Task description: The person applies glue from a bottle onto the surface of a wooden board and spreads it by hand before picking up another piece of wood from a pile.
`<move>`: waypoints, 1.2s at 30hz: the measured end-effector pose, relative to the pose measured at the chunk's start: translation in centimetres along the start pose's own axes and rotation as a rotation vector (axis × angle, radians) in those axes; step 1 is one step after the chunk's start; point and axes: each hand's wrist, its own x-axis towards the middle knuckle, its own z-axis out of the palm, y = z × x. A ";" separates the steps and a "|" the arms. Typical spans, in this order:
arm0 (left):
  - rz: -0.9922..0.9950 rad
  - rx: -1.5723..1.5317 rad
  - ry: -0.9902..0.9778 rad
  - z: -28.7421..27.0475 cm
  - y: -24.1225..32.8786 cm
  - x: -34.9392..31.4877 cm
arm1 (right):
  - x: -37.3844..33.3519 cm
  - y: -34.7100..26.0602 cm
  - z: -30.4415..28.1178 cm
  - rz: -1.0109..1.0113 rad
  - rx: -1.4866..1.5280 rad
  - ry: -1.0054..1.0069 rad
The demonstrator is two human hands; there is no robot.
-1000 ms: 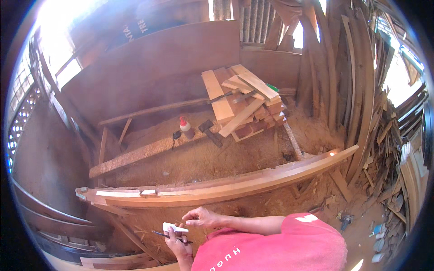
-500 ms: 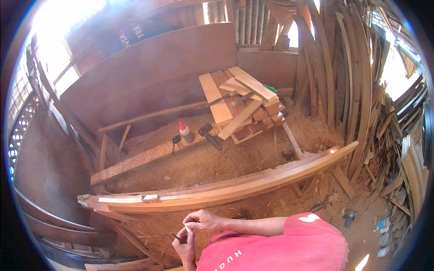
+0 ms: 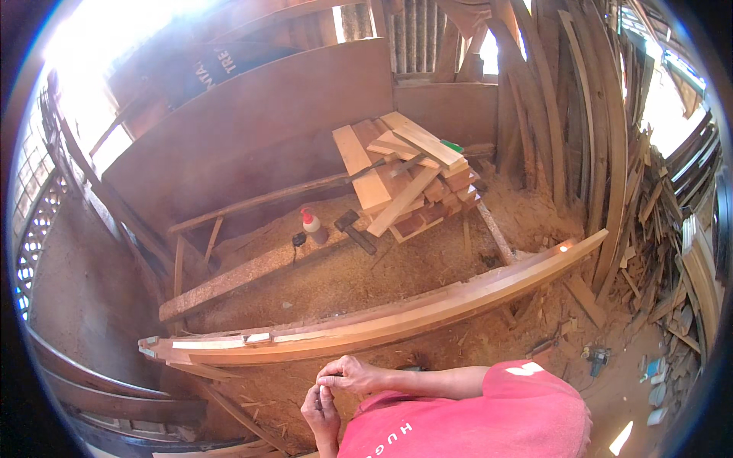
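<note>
White object (image 3: 324, 388), one, between two hands (image 3: 349, 375); one mallet (image 3: 355, 230)

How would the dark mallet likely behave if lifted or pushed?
The mallet is probably head-heavy, given its blocky head on a narrower handle. Pushed, it would likely pivot rather than roll, since it lies flat with the head crosswise.

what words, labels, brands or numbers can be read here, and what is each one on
I won't copy out wording, but here is where it stands:
Pink shirt: white capitals, running to the picture's lower edge.
Dark blue panel at the back: white capitals, slanted.
Red-topped bottle: too small to tell any label.
Pale items at lower right: too small to read.
</note>
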 end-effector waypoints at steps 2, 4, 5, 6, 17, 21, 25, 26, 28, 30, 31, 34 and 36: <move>-0.110 -0.156 -0.036 -0.2 0.7 -0.4 | -0.3 -1.2 -0.6 0.059 0.073 -0.087; -0.202 -0.460 -0.167 -0.2 2.7 -0.4 | -0.5 -1.8 -1.2 0.132 0.112 -0.112; -0.210 -0.455 -0.156 -0.1 2.9 -0.4 | -0.5 -2.0 -1.2 0.196 0.142 -0.136; -0.286 -0.490 -0.124 0.1 2.9 -0.5 | -0.5 -1.7 -1.1 0.199 0.151 -0.150; -0.293 -0.515 -0.094 -0.5 2.1 -1.2 | -0.5 -2.6 -0.4 0.045 -0.077 -0.060; -0.389 -0.784 -0.143 -0.8 -0.1 -2.3 | 0.1 -2.8 -0.2 0.179 0.017 -0.115; -0.353 -0.643 -0.012 -1.4 1.7 -1.5 | 0.1 -1.4 -2.8 0.058 -0.286 0.037; -0.285 -0.497 0.051 -1.6 1.9 -1.3 | -0.1 -1.5 -3.1 0.170 -0.134 -0.022; -0.293 -0.434 0.123 -2.0 1.8 -1.1 | 0.0 -1.4 -3.1 0.284 0.015 -0.113; -0.292 -0.295 0.017 -2.5 0.9 -1.4 | 1.0 -1.0 -2.4 0.483 0.219 -0.209; -0.312 -0.224 -0.057 -2.6 1.1 -1.4 | 1.1 -0.2 -2.4 0.492 0.257 -0.269; -0.298 -0.021 -0.174 -2.7 2.5 -1.0 | 0.5 1.3 -1.7 0.478 0.102 -0.271; -0.205 0.118 -0.188 -2.9 2.5 -1.3 | 0.9 -0.2 -0.6 0.329 -0.192 -0.293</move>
